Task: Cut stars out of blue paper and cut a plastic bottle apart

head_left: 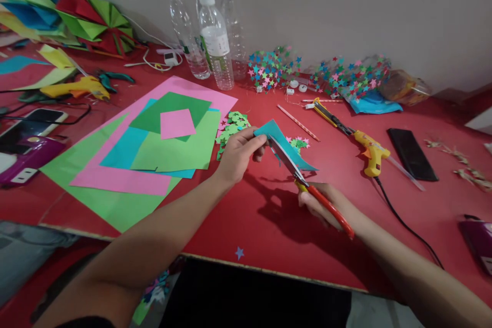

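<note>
My left hand [240, 154] pinches a corner of a blue sheet of paper [286, 146] above the table. In my right hand [326, 202] is a pair of scissors [290, 165] with red handles; its blades lie along the near edge of the blue paper. Behind my hands, small star cut-outs [232, 130] in green and pink lie in a heap, and more stars [299, 143] show beyond the paper. Left of my left hand is a stack of coloured sheets [180, 151] in green, pink and blue, with a small pink square [177, 124] on top.
Several plastic bottles [217, 46] stand against the wall. A yellow glue gun [371, 151] with its cord, pliers, a black phone [412, 154] and a striped straw [298, 122] lie to the right. Another yellow glue gun [79, 87] is at left. A single star [239, 253] lies near the table's front edge.
</note>
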The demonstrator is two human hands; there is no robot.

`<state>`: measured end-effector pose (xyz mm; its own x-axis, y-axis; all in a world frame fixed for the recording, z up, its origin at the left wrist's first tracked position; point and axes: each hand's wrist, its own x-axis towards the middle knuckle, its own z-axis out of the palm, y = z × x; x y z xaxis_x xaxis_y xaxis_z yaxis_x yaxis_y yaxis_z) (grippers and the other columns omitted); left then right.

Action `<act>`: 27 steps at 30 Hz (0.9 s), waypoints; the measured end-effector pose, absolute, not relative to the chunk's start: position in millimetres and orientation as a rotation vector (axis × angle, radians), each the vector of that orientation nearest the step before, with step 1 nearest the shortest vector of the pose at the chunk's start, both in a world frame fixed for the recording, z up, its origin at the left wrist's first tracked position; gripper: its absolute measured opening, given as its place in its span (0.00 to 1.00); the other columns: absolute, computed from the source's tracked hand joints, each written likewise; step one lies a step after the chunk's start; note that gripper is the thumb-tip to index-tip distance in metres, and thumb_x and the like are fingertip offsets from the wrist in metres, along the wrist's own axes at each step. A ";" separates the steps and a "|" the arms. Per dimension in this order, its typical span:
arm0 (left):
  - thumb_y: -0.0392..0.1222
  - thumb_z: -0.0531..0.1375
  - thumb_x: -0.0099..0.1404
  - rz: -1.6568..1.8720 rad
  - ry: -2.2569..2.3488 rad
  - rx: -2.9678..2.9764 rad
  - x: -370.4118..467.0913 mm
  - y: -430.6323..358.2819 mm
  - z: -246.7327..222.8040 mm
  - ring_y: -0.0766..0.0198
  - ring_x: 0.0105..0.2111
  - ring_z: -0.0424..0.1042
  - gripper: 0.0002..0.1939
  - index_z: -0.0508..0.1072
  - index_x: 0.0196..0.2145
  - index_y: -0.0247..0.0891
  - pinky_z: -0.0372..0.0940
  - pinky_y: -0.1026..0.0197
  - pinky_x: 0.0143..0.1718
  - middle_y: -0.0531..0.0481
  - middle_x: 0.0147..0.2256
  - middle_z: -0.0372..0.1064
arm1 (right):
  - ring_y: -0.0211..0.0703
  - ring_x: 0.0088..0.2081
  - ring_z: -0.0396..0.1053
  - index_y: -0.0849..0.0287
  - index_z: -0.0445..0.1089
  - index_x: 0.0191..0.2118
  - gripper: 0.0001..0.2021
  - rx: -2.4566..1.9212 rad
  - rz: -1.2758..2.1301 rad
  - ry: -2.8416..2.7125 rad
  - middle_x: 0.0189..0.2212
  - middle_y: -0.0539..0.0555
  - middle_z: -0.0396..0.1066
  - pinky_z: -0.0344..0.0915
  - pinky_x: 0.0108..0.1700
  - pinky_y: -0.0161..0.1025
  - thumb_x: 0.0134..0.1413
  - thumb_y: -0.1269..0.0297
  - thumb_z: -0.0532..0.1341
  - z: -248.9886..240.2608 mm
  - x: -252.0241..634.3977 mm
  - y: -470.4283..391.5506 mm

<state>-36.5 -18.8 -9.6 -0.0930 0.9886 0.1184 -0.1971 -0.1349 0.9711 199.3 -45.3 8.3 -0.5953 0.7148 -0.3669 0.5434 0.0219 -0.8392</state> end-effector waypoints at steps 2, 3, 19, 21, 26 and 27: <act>0.44 0.61 0.62 1.449 1.058 1.121 -37.1 -18.6 -9.7 0.72 0.20 0.62 0.09 0.73 0.27 0.38 0.59 0.69 0.20 0.55 0.20 0.64 | 0.33 0.16 0.54 0.56 0.61 0.26 0.27 -1.332 1.615 -2.130 0.15 0.45 0.56 0.52 0.20 0.33 0.57 0.35 0.53 6.7 200.1 -44.1; 0.44 0.61 0.62 1.446 1.066 1.131 -37.5 -18.6 -9.8 0.72 0.20 0.62 0.09 0.73 0.27 0.38 0.59 0.69 0.20 0.55 0.20 0.64 | 0.33 0.16 0.54 0.56 0.61 0.26 0.27 -1.334 1.617 -2.124 0.15 0.44 0.56 0.52 0.20 0.33 0.58 0.35 0.53 6.2 200.6 -43.4; 0.44 0.62 0.62 1.440 0.980 1.034 -37.3 -18.0 -5.5 0.73 0.18 0.62 0.10 0.72 0.25 0.37 0.58 0.69 0.19 0.55 0.19 0.65 | 0.29 0.10 0.50 0.56 0.59 0.24 0.31 -1.430 1.789 -1.903 0.11 0.41 0.52 0.50 0.12 0.31 0.48 0.28 0.55 3.7 197.8 -43.3; 0.43 0.61 0.62 1.450 0.975 1.063 -37.7 -18.5 -5.3 0.73 0.18 0.63 0.11 0.72 0.25 0.37 0.59 0.69 0.19 0.55 0.19 0.65 | 0.29 0.11 0.50 0.56 0.60 0.24 0.30 -1.401 1.764 -1.941 0.11 0.41 0.52 0.50 0.13 0.31 0.50 0.29 0.55 3.1 198.8 -43.4; 0.43 0.60 0.63 1.456 1.015 1.097 -38.7 -17.6 -6.4 0.73 0.18 0.62 0.11 0.72 0.24 0.37 0.59 0.69 0.19 0.56 0.19 0.64 | 0.30 0.12 0.50 0.56 0.59 0.24 0.31 -1.390 1.698 -2.012 0.11 0.41 0.52 0.49 0.15 0.32 0.51 0.28 0.53 -0.1 202.1 -41.7; 0.43 0.60 0.63 1.455 1.022 1.097 -38.7 -17.2 -6.6 0.73 0.18 0.62 0.11 0.72 0.24 0.37 0.59 0.69 0.19 0.56 0.19 0.64 | 0.30 0.12 0.50 0.55 0.59 0.24 0.31 -1.374 1.694 -2.027 0.11 0.42 0.52 0.48 0.15 0.32 0.51 0.28 0.53 -0.5 202.2 -41.3</act>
